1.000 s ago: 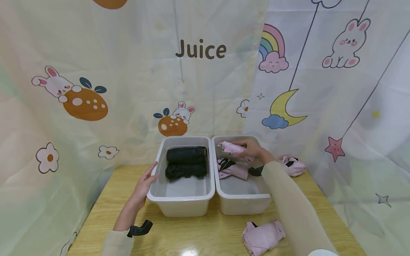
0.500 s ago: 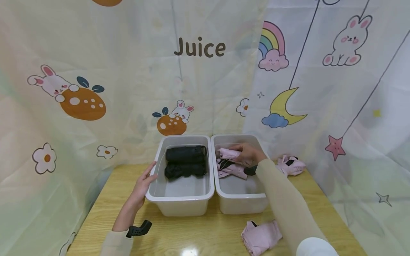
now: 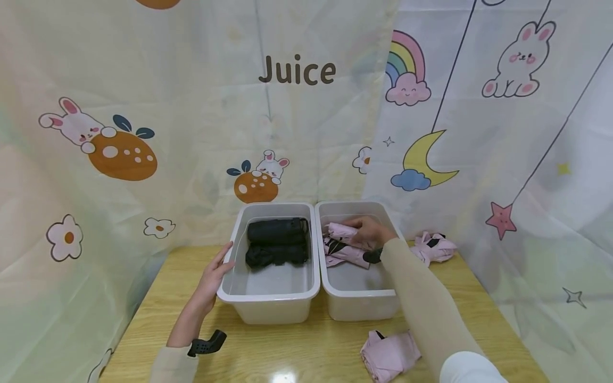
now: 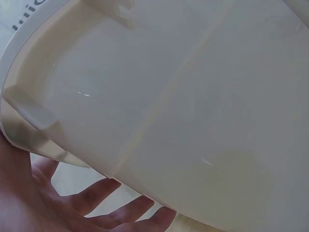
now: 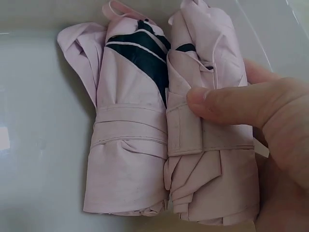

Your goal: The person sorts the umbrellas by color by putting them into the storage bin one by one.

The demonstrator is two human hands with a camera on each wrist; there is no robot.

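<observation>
My right hand [image 3: 369, 233] is inside the right-hand bin [image 3: 364, 293], holding a pink folded umbrella [image 3: 341, 231]. In the right wrist view my thumb lies across the strap of this umbrella [image 5: 212, 140], and the fingers go behind it. Pressed alongside is a second pink folded umbrella [image 5: 128, 130] with a dark printed patch, lying on the bin floor. My left hand [image 3: 210, 276] touches the outer left side of the left-hand bin [image 3: 268, 298]; its fingers [image 4: 99, 193] lie against the wall in the left wrist view. Two black folded umbrellas [image 3: 278, 232] lie side by side in that bin.
Another pink folded umbrella [image 3: 390, 355] lies on the wooden table [image 3: 249, 351] near its front. One more pink umbrella [image 3: 433, 248] sits right of the bins at the back. A printed curtain [image 3: 201, 133] hangs close behind the bins.
My right hand has lowered the pink umbrella into the right-hand bin, down beside the other pink one. The left hand stays at the left-hand bin.
</observation>
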